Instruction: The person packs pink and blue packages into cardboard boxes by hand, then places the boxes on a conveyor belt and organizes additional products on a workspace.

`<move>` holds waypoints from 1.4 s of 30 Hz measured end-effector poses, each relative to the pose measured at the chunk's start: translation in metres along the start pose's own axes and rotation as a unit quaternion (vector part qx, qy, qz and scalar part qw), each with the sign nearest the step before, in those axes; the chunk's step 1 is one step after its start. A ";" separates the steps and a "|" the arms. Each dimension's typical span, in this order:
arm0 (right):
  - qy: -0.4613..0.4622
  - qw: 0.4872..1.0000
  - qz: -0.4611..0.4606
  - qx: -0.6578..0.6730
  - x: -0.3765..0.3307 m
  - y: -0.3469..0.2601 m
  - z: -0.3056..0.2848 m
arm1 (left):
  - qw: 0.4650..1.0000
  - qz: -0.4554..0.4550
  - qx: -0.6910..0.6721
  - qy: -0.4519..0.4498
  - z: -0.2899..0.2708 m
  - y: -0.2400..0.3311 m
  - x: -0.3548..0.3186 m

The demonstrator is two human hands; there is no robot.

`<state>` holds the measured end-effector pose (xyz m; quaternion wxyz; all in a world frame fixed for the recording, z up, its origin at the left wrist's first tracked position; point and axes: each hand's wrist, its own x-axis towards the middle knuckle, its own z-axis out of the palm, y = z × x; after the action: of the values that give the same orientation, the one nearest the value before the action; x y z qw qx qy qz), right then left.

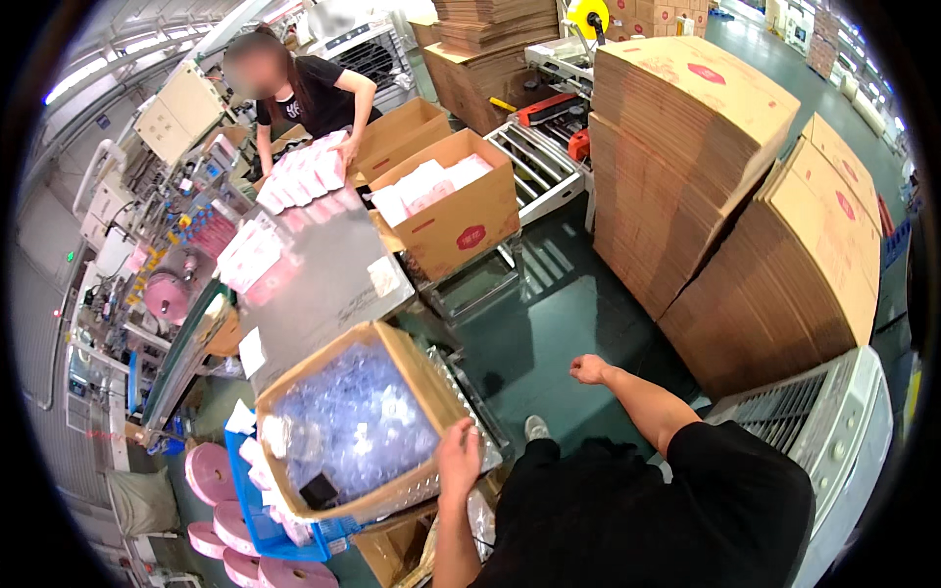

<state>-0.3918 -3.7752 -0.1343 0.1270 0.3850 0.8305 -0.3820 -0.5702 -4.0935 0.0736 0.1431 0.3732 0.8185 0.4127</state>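
My left hand [459, 457] is beside the near right corner of an open cardboard box [420, 377], its fingers loosely apart. Whether it touches the box wall I cannot tell. Clear, bluish plastic pieces [358, 426] fill that box, with a small black item [319, 491] lying on them at the near side. Over the green floor, away from any object, my right hand [588, 369] hangs with its fingers curled in and nothing visible in it.
A co-worker [319, 103] handles pink-and-white packs [307, 176] across the metal table [328, 265]. Beside it stands an open carton [456, 230] of packs. Tall stacks of flattened cardboard [667, 196] rise at right, near a roller conveyor [539, 167]. Pink rolls [211, 473] and a blue crate [245, 510] are lower left.
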 end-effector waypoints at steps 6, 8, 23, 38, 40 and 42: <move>0.056 0.971 0.121 0.200 0.060 0.050 -0.090 | 1.000 0.016 0.026 0.003 -0.014 -0.008 0.183; 0.072 0.967 0.137 0.204 0.082 0.056 -0.112 | 0.999 0.003 0.051 0.015 -0.021 -0.014 0.234; 0.090 0.939 -0.301 0.142 0.492 -0.287 -0.417 | 0.957 0.004 0.290 0.034 -0.017 -0.086 0.640; -0.085 0.935 -0.327 -0.107 0.588 -0.325 -0.347 | 0.970 -0.113 0.182 -0.111 0.030 -0.144 0.731; -0.116 0.922 -0.336 -0.153 0.568 -0.335 -0.336 | 0.966 -0.143 0.150 -0.156 0.022 -0.134 0.718; -0.133 0.898 -0.357 -0.218 0.566 -0.342 -0.328 | 0.961 -0.160 0.141 -0.179 0.016 -0.140 0.714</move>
<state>-0.9964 -3.3683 -0.0151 0.1723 -0.0292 0.9499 -0.2590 -1.1165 -3.6167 0.0065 0.2973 0.3218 0.8783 0.1914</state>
